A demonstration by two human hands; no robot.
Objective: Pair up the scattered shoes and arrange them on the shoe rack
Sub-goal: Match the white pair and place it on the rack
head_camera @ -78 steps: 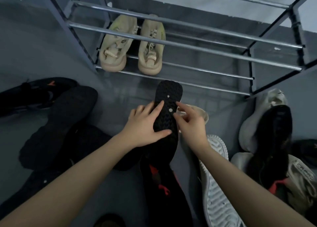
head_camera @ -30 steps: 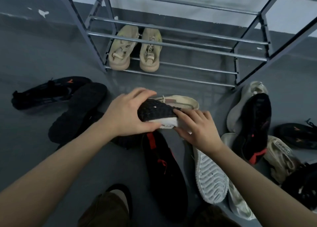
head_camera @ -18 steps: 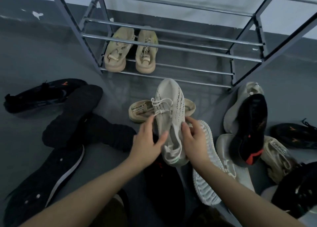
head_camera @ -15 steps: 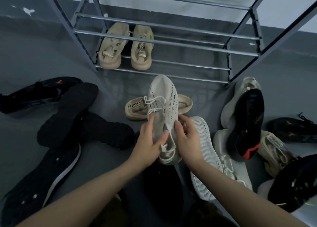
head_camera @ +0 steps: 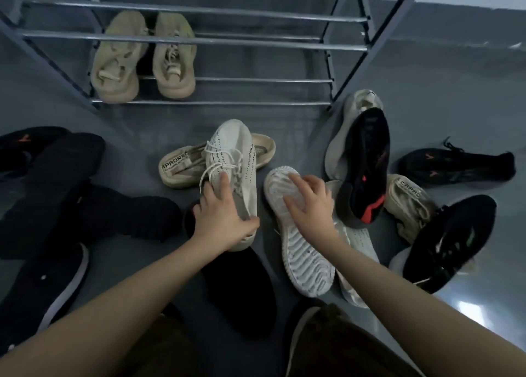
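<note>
A: Presently, the white shoe is clasped at its heel by the left hand, over the floor.

B: Noted. The right hand lies open on its upturned mate. The mate should be gripped mid-sole, turned upright, and both set on the rack beside the tan pair.

Two bare forearms reaching forward from the near edge, left hand curled closed around a white sneaker, thumb on its right side, right hand to the right, fingers spread, palm down on an upturned white sole
</note>
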